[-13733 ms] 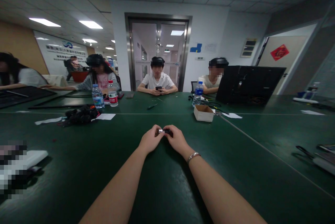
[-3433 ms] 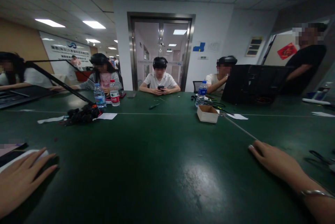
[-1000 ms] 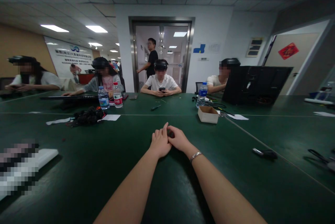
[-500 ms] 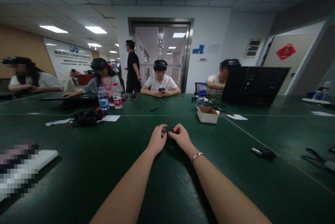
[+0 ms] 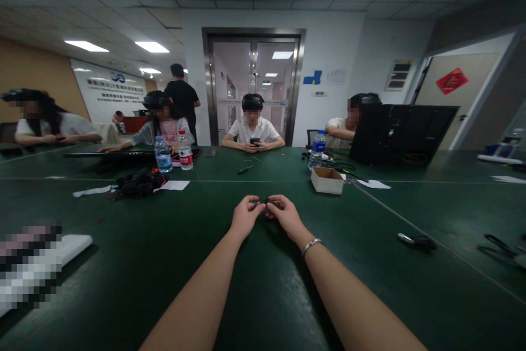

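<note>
My left hand [image 5: 245,218] and my right hand [image 5: 287,218] meet fingertip to fingertip just above the green table [image 5: 184,263]. A small dark object [image 5: 269,201] is pinched between my right thumb and fingers; its kind is too small to tell. The left thumb and fingers are also closed, around a tiny bit with a pale glint that I cannot make out. Both thumbs nearly touch. A silver bracelet [image 5: 311,245] circles my right wrist.
Ahead to the right stands a small open box [image 5: 327,182] near a water bottle [image 5: 318,151]. A green-handled tool [image 5: 245,170] lies ahead. Left are a tangle of black gear [image 5: 139,182] and two bottles. A black-and-silver item [image 5: 417,241] lies at right. Several people sit opposite.
My left fingers have closed in, and the thumb has moved right toward my right thumb. A standing person in black behind the table has moved left.
</note>
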`<state>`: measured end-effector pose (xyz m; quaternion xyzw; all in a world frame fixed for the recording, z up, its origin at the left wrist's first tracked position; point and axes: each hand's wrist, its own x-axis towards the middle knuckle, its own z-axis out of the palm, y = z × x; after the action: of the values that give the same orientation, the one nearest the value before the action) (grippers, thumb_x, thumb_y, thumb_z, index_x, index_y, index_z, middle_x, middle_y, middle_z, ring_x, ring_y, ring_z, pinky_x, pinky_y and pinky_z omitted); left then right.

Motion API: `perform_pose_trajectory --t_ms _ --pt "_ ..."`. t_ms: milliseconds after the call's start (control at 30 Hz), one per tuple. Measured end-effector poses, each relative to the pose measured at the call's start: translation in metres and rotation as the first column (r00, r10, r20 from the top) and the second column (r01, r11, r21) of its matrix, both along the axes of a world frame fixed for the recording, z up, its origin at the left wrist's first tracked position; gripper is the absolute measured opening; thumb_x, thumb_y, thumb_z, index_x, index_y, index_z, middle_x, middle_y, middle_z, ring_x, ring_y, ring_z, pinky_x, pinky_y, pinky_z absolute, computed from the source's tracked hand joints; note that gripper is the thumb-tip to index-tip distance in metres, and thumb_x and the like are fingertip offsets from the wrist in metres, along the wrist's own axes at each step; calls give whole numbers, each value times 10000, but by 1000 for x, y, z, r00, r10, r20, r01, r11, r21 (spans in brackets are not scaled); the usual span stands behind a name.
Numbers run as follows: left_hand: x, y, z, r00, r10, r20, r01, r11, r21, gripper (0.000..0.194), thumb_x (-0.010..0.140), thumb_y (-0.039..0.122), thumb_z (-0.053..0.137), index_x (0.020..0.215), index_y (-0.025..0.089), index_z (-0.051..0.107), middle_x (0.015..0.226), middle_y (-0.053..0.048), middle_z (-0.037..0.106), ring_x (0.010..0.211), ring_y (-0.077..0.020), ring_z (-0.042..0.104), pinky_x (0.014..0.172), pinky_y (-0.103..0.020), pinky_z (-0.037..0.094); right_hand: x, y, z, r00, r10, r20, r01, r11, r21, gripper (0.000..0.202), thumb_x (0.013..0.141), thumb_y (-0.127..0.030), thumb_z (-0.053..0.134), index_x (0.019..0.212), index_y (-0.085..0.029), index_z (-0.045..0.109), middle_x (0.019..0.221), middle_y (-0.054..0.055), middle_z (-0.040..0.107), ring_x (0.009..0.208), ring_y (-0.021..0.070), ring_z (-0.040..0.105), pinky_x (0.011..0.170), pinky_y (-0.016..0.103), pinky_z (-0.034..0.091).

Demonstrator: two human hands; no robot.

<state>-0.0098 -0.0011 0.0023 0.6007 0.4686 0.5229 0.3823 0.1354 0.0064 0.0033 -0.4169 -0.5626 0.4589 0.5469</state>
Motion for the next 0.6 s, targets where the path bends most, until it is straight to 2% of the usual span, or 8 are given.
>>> perform_pose_trajectory --t_ms 100,200,367,467,600 --pt "0 -5 5 993 -39 -111 42 999 31 275 778 404 567 918 176 629 735 -28 678 717 -166 637 702 -271 463 0 -3 2 1000 -2 -28 2 1000 -7 345 628 -320 701 897 -185 530 706 -24 593 587 123 622 579 267 503" --pt "0 -9 9 970 13 -244 6 997 77 305 823 439 468 865 201 655 739 -13 657 714 -161 602 673 -263 438 1 -4 3 1000 -2 -18 2 1000 -14 361 611 -310 706 900 -189 525 752 -18 596 591 119 622 579 266 501" --pt "1 -10 8 974 91 -206 -73 993 97 259 786 409 528 918 200 607 797 -9 642 723 -146 578 667 -248 428 0 -4 2 995 36 98 -41 998 44 302 636 -291 672 892 -185 551 741 -22 588 596 106 588 567 250 477" --pt "0 -9 8 973 87 -212 -67 993 99 234 791 405 521 842 195 613 808 -14 634 743 -149 570 677 -250 423 0 -3 1 982 57 181 -71 995 69 277 652 -274 652 903 -185 575 742 -19 599 595 101 569 561 242 465" --pt "1 -8 7 983 73 -167 -63 996 67 216 778 376 548 865 187 607 833 -25 635 755 -151 575 686 -251 431 0 -1 0 982 70 178 -82 995 61 282 654 -276 648 912 -182 586 728 -16 604 596 107 573 572 248 464"
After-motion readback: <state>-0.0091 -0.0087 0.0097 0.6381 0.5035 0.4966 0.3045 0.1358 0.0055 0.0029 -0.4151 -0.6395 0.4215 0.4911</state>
